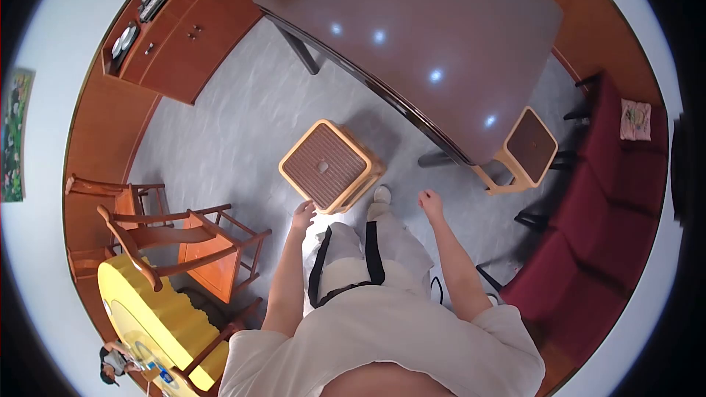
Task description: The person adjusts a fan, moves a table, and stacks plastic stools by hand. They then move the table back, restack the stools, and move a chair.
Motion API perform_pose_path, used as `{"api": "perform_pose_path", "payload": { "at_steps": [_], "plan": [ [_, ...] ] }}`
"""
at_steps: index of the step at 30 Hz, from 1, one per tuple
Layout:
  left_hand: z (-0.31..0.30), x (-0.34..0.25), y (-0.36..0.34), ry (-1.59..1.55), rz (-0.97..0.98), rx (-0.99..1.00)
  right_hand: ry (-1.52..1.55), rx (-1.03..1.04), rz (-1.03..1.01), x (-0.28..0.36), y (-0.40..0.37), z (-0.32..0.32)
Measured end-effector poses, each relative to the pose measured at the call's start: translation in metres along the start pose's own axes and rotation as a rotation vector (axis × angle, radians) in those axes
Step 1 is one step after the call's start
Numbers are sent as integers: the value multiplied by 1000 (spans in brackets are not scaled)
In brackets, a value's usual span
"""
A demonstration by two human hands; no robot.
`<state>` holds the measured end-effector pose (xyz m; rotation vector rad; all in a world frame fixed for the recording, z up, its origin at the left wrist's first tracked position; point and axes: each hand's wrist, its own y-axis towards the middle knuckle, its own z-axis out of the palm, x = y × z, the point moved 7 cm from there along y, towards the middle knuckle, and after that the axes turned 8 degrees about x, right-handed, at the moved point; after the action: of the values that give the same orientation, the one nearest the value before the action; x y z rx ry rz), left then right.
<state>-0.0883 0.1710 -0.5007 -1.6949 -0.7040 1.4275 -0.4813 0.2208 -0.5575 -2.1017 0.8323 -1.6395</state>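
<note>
A square stool (316, 148) with a brown ribbed seat, a tan rim and a small hole in the middle stands on the floor just ahead of me. Its stacked-looking tan edges show at the right side. My left hand (304, 216) hangs by the stool's near corner, fingers loosely apart, with the fingertips overlapping the rim in this view. To the right of the stool, my right hand (430, 203) is in the air over the floor, its fingers curled in with nothing visible in them.
A large dark table (441, 15) stands ahead, with another stool (531, 148) at its corner. Dark red seats (588, 242) line the right. Wooden chairs (209, 254) and a yellow-covered table (151, 316) are at left, a person (114, 360) beyond. A cabinet (176, 44) stands far left.
</note>
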Motion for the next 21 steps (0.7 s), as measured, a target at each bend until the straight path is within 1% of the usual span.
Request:
{"api": "perform_pose_path", "payload": {
  "at_steps": [1, 2, 4, 5, 7, 11, 13, 14, 16, 17, 19, 20, 21],
  "plan": [
    [4, -18, 2, -8, 94, 29, 147, 14, -55, 15, 11, 6],
    [5, -26, 4, -22, 99, 17, 139, 28, -64, 28, 20, 9],
    [6, -42, 7, -126, 123, 46, 88, 114, 43, 45, 32, 22],
    [1, -47, 7, -129, 123, 40, 86, 121, 41, 55, 36, 27],
    [-7, -52, 10, -129, 60, 34, 212, 135, 94, 71, 40, 35],
    [-32, -73, 29, -117, 33, 14, 199, 78, 72, 120, 56, 54],
    [-40, -90, 43, -99, 37, 30, 128, 70, -20, 150, 73, 66],
    [-41, -101, 52, -80, 48, 60, 129, 53, -12, 161, 84, 73],
    [-38, -123, 73, -45, 67, 132, 18, -40, -153, 193, 101, 81],
    [-34, -134, 86, -26, 60, 163, 22, -73, -136, 201, 108, 85],
    [-22, -168, 116, 6, 53, 263, 0, -240, -193, 232, 122, 87],
    [-15, -189, 129, 31, 86, 320, -2, -269, -176, 244, 127, 94],
    [-6, -211, 144, 48, 120, 377, 259, -285, -91, 245, 135, 98]
  ]
}}
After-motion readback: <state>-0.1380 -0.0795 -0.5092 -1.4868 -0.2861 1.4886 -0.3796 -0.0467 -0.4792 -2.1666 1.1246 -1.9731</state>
